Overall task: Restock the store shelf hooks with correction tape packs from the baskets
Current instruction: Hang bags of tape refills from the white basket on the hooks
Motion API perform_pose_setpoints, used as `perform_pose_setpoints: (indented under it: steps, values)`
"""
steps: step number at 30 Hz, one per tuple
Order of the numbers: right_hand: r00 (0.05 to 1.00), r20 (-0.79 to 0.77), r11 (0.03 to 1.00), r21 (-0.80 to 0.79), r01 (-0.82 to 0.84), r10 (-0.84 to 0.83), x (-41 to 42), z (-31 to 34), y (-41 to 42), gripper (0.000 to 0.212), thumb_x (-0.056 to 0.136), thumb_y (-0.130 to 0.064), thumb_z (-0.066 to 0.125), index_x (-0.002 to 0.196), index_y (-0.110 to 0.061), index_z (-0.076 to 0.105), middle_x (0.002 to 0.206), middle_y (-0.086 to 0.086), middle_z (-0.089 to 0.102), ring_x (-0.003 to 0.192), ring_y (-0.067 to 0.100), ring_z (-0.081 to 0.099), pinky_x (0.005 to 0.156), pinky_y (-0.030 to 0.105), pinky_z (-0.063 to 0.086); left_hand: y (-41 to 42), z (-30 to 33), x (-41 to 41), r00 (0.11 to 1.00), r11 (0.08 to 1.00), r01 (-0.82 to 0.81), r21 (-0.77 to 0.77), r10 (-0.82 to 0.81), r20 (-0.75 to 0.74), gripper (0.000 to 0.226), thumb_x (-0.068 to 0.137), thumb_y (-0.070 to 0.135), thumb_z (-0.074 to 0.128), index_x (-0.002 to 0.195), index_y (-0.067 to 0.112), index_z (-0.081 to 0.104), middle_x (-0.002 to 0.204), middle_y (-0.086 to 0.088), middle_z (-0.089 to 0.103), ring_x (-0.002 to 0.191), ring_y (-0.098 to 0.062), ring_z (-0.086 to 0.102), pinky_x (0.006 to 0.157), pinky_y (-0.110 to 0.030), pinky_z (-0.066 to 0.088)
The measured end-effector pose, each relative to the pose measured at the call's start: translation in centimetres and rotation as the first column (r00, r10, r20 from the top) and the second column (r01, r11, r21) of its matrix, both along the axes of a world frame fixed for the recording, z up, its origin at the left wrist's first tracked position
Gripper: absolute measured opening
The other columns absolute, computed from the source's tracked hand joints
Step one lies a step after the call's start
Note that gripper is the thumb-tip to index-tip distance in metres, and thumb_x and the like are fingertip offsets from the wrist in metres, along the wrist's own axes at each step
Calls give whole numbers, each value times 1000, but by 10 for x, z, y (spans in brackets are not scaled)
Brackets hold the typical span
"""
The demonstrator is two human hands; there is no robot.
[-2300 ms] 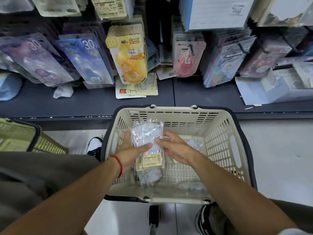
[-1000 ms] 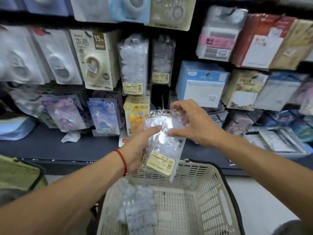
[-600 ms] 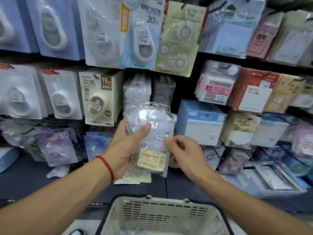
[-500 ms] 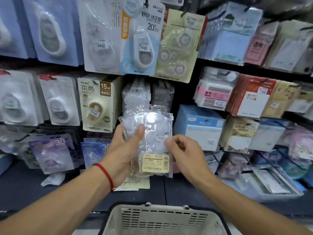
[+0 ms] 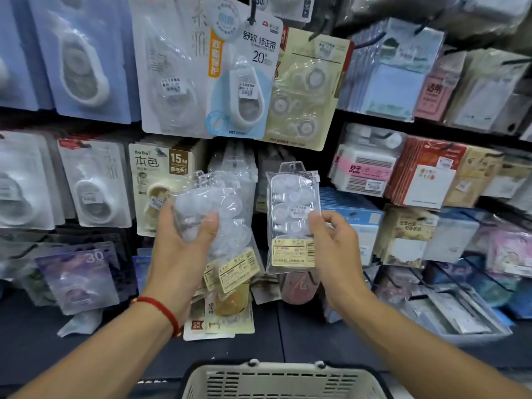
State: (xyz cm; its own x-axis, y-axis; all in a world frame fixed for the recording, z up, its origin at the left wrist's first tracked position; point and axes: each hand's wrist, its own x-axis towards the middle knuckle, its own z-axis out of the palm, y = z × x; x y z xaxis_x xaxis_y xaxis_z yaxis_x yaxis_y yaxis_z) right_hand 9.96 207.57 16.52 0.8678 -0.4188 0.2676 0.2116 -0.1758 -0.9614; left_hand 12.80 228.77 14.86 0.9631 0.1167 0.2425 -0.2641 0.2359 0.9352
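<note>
A: Cream plastic slatted basket, one, at six o'clock.

B: Left hand grips a crinkly clear bundle of packs, count unclear. Right hand pinches one flat rectangular pack at center.

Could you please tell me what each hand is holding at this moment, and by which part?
The left hand grips a bunch of clear packs around their upper middle; the right hand pinches a single pack at its right edge.
</note>
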Motion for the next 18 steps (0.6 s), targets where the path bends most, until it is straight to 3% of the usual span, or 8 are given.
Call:
perform_pose_setpoints:
  steps: [3,6,9,11,12,14,16,18]
  values:
    - [1000,-2,997,74,-21,21,-1,-1,-3,29,99,-50,60,88,-23,63,79,15,55,74,28,51,66,55,47,3,-2,2,1000,1000,-16,15,16,24,68,93,40,72,153,35,38,153,4,52,142,-23,50,115,-58,43]
    - [999,-16,990,140,-31,34,-1,1,-3,33,93,-50,63,76,-22,58,79,7,48,75,27,46,69,47,40,4,-4,5,1000,1000,-23,20,22,8,71,92,41,73,154,35,37,156,3,50,144,-25,48,116,-58,41]
    - [998,-42,983,182,-36,44,-1,3,-4,40,91,-52,64,88,-12,64,86,9,56,79,27,52,73,48,44,3,-3,4,999,999,-42,27,42,18,72,91,44,73,153,36,37,155,4,50,142,-25,50,114,-59,43]
    - [998,-56,997,74,-9,13,-2,3,-7,31,95,-52,62,97,-21,66,93,-1,65,82,22,62,78,45,52,3,-2,3,998,997,-61,53,60,34,72,90,46,73,152,37,38,152,6,53,140,-24,52,112,-60,44]
    - [998,-57,998,-60,23,-27,-4,2,-8,22,98,-50,61,107,-29,63,103,-11,67,91,10,65,85,41,56,2,-2,3,997,995,-70,71,68,39,72,89,47,73,151,37,39,151,7,54,139,-24,53,111,-60,45]
    - [993,1,928,-355,111,-119,-9,1,-10,28,101,-43,61,126,-34,53,123,-19,57,112,-2,54,98,26,46,2,-1,2,996,992,-74,100,69,54,65,90,46,73,147,36,43,144,8,59,135,-23,56,108,-60,47]
    - [997,56,891,-449,75,-56,-11,1,-8,22,100,-37,63,121,-33,56,122,-17,59,111,-3,54,90,11,40,-1,0,1,996,993,-66,102,59,72,53,91,43,73,138,35,49,135,10,64,130,-21,60,105,-55,51]
    - [995,-12,890,-444,-98,104,-13,-3,-1,15,97,-38,68,111,-35,64,109,-16,68,100,-1,61,80,8,44,-7,1,-3,997,995,-37,88,30,78,46,86,44,74,126,34,54,125,12,69,123,-20,66,98,-47,56]
